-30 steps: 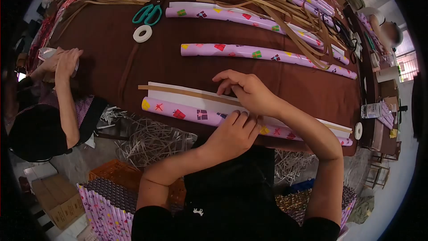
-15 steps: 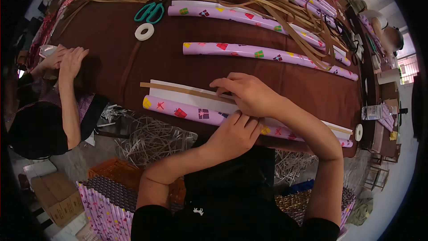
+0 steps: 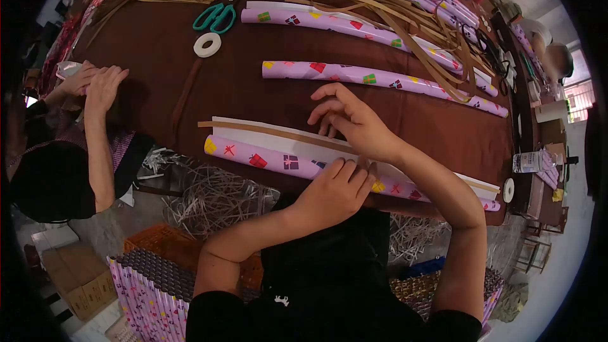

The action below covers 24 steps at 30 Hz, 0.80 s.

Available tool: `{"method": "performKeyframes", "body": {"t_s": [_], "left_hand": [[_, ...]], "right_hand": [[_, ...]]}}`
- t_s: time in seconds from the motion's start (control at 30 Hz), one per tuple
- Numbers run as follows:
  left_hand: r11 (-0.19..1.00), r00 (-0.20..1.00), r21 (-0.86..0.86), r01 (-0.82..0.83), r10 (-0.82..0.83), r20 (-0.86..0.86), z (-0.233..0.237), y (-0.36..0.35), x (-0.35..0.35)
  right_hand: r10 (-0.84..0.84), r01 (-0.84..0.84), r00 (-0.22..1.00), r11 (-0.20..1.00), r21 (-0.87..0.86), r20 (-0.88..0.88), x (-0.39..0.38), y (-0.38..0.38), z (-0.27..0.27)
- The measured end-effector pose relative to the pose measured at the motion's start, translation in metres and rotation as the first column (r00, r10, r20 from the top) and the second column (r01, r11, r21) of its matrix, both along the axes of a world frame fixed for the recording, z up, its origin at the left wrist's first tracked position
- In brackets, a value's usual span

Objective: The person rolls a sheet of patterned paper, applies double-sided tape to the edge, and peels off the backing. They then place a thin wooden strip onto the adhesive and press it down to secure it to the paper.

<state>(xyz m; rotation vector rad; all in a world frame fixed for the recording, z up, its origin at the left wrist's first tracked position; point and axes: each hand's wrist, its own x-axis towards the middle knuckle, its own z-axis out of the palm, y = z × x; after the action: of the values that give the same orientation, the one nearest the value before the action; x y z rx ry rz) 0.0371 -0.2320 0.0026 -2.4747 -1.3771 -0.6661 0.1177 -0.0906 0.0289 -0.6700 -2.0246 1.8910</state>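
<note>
Wrapping roll point(image 3: 256, 160) lies flat beneath the left hand point(image 3: 335, 193).

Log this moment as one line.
left hand: resting on purple gift-wrap roll | right hand: fingers spread, fingertips at brown strip | nearby: scissors, tape ring

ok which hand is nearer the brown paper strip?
Right. The right hand is at the brown paper strip, fingers down on it or just above. The left hand rests nearer the person, on the purple gift-wrap roll.
</note>
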Motion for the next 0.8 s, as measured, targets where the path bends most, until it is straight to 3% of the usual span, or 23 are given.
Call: {"method": "performKeyframes", "body": {"t_s": [0.37,0.43,0.47,0.53,0.57,0.63,0.67,0.73,0.8], "left_hand": [[1.000,1.000,0.019,-0.008,0.008,0.019,-0.0016,0.0007,0.0009],[1.000,1.000,0.003,-0.012,0.012,0.029,-0.0046,-0.0008,0.0023],[1.000,0.999,-0.013,-0.016,0.017,0.039,-0.0046,-0.0010,0.0026],[1.000,1.000,-0.006,-0.021,0.021,0.014,-0.0030,-0.0013,0.0024],[1.000,1.000,0.001,-0.026,0.026,-0.012,-0.0017,-0.0011,0.0018],[1.000,0.999,0.003,-0.028,0.028,-0.024,-0.0005,-0.0008,0.0014],[1.000,0.999,0.003,-0.027,0.027,-0.036,-0.0001,-0.0005,0.0012],[0.999,0.999,0.011,-0.033,0.033,-0.040,0.0004,0.0000,0.0012],[0.999,0.998,0.016,-0.038,0.039,-0.042,0.0002,-0.0003,0.0015]], "right_hand": [[0.130,-0.168,0.983,0.919,0.356,0.128,-0.0036,-0.0026,0.0020],[0.175,-0.189,0.980,0.622,0.760,0.100,-0.0049,-0.0023,0.0023],[0.174,-0.188,0.980,0.622,0.760,0.100,-0.0059,-0.0013,0.0023],[0.175,-0.206,0.979,0.814,0.544,0.108,-0.0083,0.0013,0.0021],[0.176,-0.207,0.978,0.813,0.545,0.108,-0.0089,0.0024,0.0023],[0.089,-0.095,0.993,0.993,0.068,0.083,-0.0097,0.0044,0.0026],[0.090,-0.096,0.993,0.993,0.071,0.083,-0.0089,0.0047,0.0018],[0.053,-0.053,0.999,0.993,-0.105,0.004,-0.0066,0.0043,-0.0013],[0.055,-0.055,0.998,0.994,-0.096,-0.007,-0.0061,0.0040,-0.0043]]}}
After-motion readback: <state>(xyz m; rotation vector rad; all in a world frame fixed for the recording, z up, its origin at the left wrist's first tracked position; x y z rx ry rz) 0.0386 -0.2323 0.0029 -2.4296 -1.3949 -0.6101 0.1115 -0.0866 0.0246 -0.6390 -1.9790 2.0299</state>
